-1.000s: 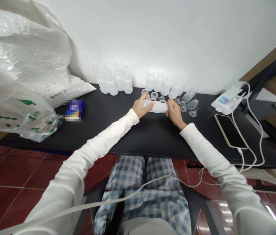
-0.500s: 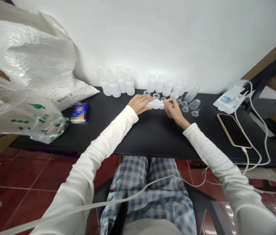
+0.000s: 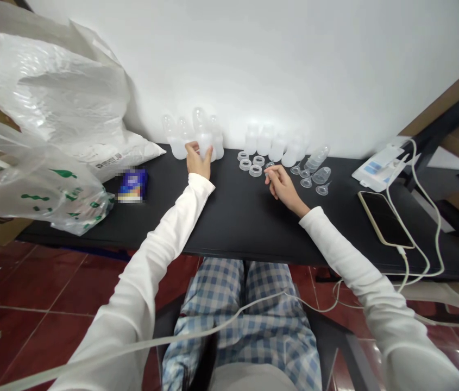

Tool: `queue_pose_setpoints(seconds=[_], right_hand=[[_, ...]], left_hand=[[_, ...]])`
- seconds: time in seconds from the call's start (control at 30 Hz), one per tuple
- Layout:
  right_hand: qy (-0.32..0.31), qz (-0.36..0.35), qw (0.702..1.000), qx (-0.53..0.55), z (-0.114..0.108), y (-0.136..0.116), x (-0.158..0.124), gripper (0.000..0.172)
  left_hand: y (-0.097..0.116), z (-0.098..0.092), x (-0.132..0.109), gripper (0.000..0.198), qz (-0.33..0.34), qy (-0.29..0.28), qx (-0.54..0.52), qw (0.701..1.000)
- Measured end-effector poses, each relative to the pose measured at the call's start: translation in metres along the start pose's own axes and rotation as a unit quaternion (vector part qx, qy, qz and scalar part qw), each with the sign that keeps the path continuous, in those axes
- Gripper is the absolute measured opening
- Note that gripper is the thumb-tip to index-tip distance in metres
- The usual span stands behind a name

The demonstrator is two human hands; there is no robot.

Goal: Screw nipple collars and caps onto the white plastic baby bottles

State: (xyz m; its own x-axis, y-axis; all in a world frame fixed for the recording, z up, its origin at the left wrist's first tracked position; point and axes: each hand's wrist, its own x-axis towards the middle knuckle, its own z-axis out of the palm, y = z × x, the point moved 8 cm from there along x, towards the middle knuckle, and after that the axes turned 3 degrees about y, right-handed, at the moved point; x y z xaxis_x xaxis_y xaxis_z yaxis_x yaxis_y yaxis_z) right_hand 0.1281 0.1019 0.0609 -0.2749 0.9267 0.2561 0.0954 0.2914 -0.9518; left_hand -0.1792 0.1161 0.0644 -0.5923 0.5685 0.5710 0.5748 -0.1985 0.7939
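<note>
1 cam | head-mtd | looks fwd + dn | tbl [image 3: 237, 228] nr, wall [image 3: 253, 65] behind

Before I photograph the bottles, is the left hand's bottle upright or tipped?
Upright: the bottle has its clear top above the left hand.

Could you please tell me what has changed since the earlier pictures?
The left hand has carried the held bottle leftward and turned it upright by the dome-topped bottles. The right hand has let go, staying near the rings. The rings, phone and blue packet stayed put.
</note>
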Motion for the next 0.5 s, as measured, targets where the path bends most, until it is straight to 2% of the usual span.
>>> queue_pose_setpoints(seconds=[0.1, 0.27, 0.43, 0.5], right_hand=[[-0.010, 0.009, 0.999, -0.030, 0.000, 0.006, -0.001, 0.035], [-0.034, 0.014, 0.997, -0.072, 0.002, 0.010, -0.002, 0.023], [-0.003, -0.025, 0.994, -0.111, -0.006, 0.004, 0.001, 0.022], [0.019, -0.051, 0.989, -0.135, -0.012, 0.001, 0.003, 0.021]], left_hand=[[-0.016, 0.004, -0.007, 0.036, -0.037, 0.004, 0.015, 0.999], [-0.017, 0.005, -0.006, 0.041, -0.031, 0.003, 0.026, 0.999], [-0.021, 0.008, -0.005, 0.040, -0.034, -0.028, 0.064, 0.997], [-0.019, 0.000, -0.006, 0.041, -0.037, -0.043, 0.049, 0.997]])
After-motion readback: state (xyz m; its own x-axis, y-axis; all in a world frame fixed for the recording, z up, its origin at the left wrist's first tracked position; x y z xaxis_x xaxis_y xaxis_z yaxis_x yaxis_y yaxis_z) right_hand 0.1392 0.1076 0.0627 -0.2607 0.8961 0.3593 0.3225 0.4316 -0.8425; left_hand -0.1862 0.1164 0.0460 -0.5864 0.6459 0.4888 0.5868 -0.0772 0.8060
